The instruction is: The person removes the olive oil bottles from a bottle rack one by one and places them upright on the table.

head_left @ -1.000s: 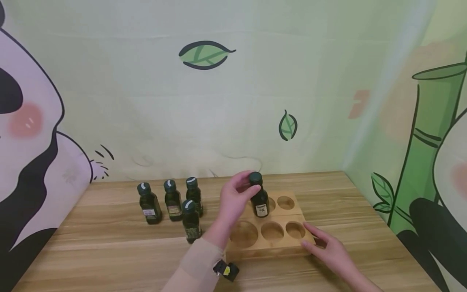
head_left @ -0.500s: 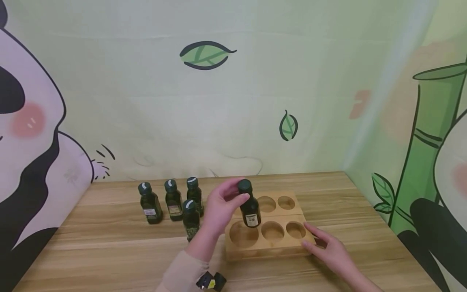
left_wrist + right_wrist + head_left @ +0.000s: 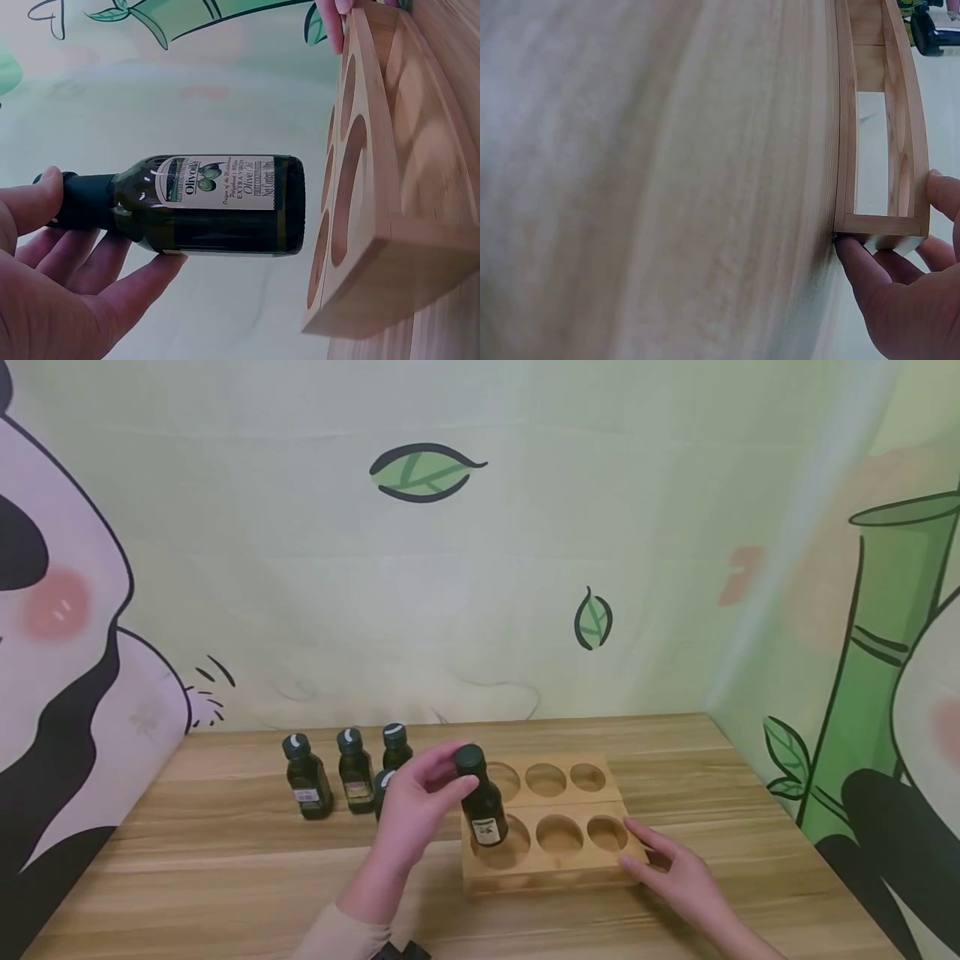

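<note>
A small dark green olive oil bottle (image 3: 483, 806) hangs over the large front-left hole of the wooden rack (image 3: 551, 882). My left hand (image 3: 411, 802) grips it by the dark cap and neck. In the left wrist view, the bottle (image 3: 217, 232) has a white label with olives, and its base is apart from the rack's top (image 3: 367, 255). At the rack's right end, my right hand (image 3: 686, 877) holds the front corner. The right wrist view has that hand's thumb on the upper board and its fingers (image 3: 866, 270) against the end.
Several similar bottles stand upright on the wooden table (image 3: 195, 877) at the left, among them a labelled bottle (image 3: 307, 789). One bottle (image 3: 384, 782) is partly hidden behind my left hand. A printed cloth (image 3: 480, 577) hangs along the table's back edge.
My left hand has carried the bottle leftward and nearer, from over the rack's back row to over the front-left hole. The right hand and the rack have stayed in place.
</note>
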### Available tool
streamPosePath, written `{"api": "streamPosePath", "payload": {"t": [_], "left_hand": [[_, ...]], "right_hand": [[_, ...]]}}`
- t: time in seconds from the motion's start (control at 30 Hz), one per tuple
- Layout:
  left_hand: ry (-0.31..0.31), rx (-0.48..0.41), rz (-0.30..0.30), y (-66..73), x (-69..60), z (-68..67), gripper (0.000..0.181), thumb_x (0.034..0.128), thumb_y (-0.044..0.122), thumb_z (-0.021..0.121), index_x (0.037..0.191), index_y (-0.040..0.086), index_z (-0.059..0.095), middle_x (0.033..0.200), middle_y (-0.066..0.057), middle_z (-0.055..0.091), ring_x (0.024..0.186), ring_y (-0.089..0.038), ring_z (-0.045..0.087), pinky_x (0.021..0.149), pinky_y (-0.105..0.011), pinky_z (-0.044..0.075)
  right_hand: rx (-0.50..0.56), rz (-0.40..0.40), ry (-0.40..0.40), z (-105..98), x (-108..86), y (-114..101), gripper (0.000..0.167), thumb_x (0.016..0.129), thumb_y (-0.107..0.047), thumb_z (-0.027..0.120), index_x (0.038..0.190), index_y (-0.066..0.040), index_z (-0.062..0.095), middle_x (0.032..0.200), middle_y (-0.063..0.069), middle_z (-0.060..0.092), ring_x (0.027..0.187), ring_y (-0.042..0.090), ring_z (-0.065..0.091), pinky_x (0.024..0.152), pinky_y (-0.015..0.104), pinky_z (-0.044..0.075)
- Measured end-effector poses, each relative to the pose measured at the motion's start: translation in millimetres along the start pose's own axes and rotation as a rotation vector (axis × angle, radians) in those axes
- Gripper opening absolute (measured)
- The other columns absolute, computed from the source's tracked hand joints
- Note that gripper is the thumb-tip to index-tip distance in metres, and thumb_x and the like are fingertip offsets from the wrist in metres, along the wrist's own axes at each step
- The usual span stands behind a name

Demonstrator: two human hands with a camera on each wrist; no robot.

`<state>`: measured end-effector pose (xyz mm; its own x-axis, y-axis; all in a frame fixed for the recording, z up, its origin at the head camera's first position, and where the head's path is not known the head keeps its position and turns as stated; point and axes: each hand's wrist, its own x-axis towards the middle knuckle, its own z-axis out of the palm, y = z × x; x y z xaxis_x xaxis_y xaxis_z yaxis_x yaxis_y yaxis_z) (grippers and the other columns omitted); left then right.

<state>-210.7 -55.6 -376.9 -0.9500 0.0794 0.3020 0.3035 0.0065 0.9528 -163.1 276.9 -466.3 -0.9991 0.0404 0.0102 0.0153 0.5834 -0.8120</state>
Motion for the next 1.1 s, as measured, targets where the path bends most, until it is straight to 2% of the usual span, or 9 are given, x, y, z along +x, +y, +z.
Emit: {"api": "streamPosePath", "payload": {"t": [0.2, 0.5, 0.87, 1.1], "left_hand": [[0.021, 0.03, -0.008, -0.2, -5.9, -15.6, 0.04, 0.0828, -0.003, 0.076, 0.121, 0.003, 0.068, 0.107, -0.014, 0.073, 0.095, -0.021, 0.069, 0.082, -0.027, 0.055], [0.01, 0.066, -0.035, 4.2, -15.7, -36.9, 0.041, 0.0835, -0.005, 0.074, 0.123, 0.001, 0.067, 0.109, -0.016, 0.072, 0.095, -0.017, 0.069, 0.083, -0.026, 0.054], [0.025, 0.094, -0.013, -4.2, -28.3, -64.9, 0.042, 0.0824, -0.006, 0.075, 0.123, 0.001, 0.067, 0.109, -0.015, 0.072, 0.095, -0.014, 0.07, 0.082, -0.027, 0.056], [0.022, 0.138, -0.053, -11.3, -35.4, -83.7, 0.042, 0.0835, -0.005, 0.074, 0.124, 0.0, 0.065, 0.113, -0.018, 0.071, 0.096, -0.012, 0.069, 0.082, -0.025, 0.055]], "right_hand": [[0.004, 0.003, 0.007, 1, 0.6, 0, 0.063, 0.089, -0.031, 0.075, 0.143, -0.008, 0.053, 0.146, 0.018, 0.048, 0.126, 0.036, 0.053, 0.101, 0.042, 0.046], [0.006, 0.013, 0.0, 1, 1.0, 0, 0.063, 0.09, -0.03, 0.075, 0.144, -0.006, 0.051, 0.147, 0.021, 0.046, 0.125, 0.038, 0.053, 0.099, 0.043, 0.048], [0.017, 0.011, -0.006, 0, 0.2, 0, 0.063, 0.09, -0.029, 0.074, 0.144, -0.006, 0.051, 0.147, 0.019, 0.046, 0.127, 0.037, 0.052, 0.1, 0.044, 0.047], [0.014, 0.009, -0.001, 0, -0.2, -1, 0.062, 0.09, -0.028, 0.075, 0.143, -0.005, 0.052, 0.146, 0.02, 0.047, 0.126, 0.037, 0.053, 0.1, 0.043, 0.048]]}}
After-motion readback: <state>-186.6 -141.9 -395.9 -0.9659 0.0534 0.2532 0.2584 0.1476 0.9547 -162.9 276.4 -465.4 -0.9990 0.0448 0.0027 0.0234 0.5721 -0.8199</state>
